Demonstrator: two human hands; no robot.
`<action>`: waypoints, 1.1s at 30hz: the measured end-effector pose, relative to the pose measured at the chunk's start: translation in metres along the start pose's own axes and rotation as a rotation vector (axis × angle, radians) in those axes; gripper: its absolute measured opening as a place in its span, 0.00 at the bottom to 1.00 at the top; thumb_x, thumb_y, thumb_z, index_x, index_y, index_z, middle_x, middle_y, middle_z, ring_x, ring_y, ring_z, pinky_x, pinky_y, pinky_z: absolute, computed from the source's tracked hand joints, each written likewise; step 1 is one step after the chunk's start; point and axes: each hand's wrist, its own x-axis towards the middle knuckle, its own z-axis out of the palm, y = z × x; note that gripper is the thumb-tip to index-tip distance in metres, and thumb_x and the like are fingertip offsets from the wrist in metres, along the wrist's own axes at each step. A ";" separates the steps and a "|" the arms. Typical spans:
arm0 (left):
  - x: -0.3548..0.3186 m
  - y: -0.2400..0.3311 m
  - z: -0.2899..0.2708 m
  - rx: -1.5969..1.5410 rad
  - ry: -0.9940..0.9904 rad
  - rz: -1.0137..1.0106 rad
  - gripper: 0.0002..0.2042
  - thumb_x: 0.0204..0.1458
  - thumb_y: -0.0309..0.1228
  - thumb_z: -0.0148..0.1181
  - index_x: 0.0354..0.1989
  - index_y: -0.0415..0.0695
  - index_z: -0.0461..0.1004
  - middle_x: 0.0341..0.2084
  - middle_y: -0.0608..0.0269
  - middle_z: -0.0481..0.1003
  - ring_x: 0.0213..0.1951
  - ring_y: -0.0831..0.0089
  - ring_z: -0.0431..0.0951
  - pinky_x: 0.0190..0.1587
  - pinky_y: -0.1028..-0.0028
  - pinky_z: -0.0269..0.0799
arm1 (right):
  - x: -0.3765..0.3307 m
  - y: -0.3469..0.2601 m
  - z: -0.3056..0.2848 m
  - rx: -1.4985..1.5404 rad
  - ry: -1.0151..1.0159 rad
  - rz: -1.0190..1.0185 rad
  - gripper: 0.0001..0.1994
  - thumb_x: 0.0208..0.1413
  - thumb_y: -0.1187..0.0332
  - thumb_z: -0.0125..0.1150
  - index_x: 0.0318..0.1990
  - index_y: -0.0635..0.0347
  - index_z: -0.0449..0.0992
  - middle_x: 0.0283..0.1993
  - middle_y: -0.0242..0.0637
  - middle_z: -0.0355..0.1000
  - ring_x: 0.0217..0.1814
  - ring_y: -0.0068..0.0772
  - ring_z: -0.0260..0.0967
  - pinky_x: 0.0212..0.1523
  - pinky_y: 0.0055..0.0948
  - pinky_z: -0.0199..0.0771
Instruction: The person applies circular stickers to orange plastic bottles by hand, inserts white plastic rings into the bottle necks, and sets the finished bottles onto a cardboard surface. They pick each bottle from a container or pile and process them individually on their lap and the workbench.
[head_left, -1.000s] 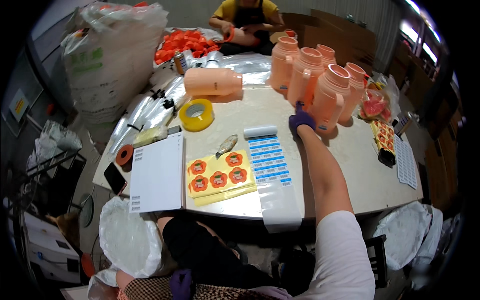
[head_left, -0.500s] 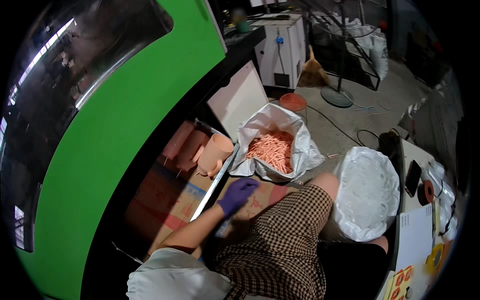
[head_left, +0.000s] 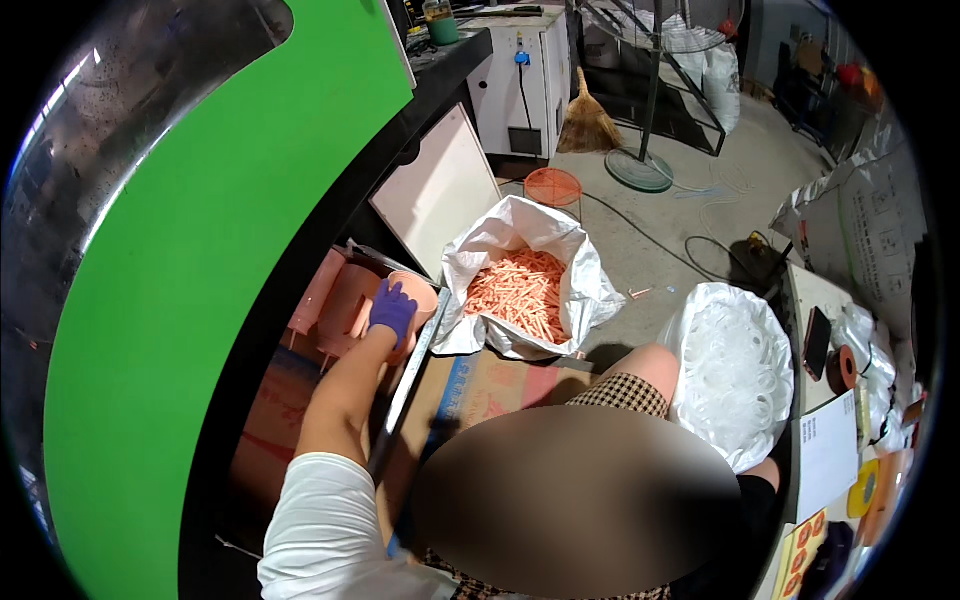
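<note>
My left hand (head_left: 393, 310), in a purple glove, reaches out to the left and closes over the rim of a pink plastic jug (head_left: 418, 291). That jug lies with other pink jugs (head_left: 340, 300) in a pile under the big green machine cover (head_left: 220, 250). My bare forearm and white sleeve run back toward the lower edge. My right hand is out of sight. A blurred patch covers my lap.
An open white sack of orange sticks (head_left: 525, 290) stands just right of the jugs, with a leaning white board (head_left: 440, 190) behind. Flattened cardboard (head_left: 490, 385) lies on the floor. A white bag of clear rings (head_left: 735, 370) and the table edge (head_left: 830, 450) with papers are on the right.
A second ago I faced the table with my right hand on a pink jug there. My view has swung left, and my left hand has risen from the cardboard onto the jug.
</note>
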 end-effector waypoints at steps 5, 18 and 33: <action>-0.062 -0.019 -0.038 -0.151 0.302 0.192 0.08 0.55 0.39 0.62 0.25 0.57 0.83 0.25 0.65 0.82 0.38 0.66 0.82 0.61 0.60 0.62 | 0.038 -0.090 0.060 0.178 -0.159 -0.395 0.11 0.63 0.73 0.61 0.52 0.56 0.82 0.43 0.40 0.81 0.43 0.42 0.78 0.42 0.40 0.80; -0.209 0.085 -0.137 -2.725 0.246 -0.347 0.17 0.69 0.37 0.54 0.59 0.39 0.73 0.46 0.59 0.80 0.48 0.67 0.82 0.52 0.67 0.80 | 0.065 -0.234 0.165 0.811 0.007 -0.431 0.24 0.50 0.67 0.73 0.56 0.56 0.78 0.53 0.45 0.77 0.47 0.46 0.78 0.41 0.40 0.80; -0.159 0.202 -0.092 -2.548 -0.031 -0.204 0.22 0.69 0.46 0.52 0.54 0.37 0.79 0.45 0.59 0.82 0.45 0.70 0.82 0.48 0.69 0.78 | 0.086 -0.262 0.217 0.720 0.065 -0.341 0.27 0.47 0.56 0.77 0.55 0.50 0.78 0.59 0.38 0.75 0.31 0.33 0.78 0.27 0.32 0.77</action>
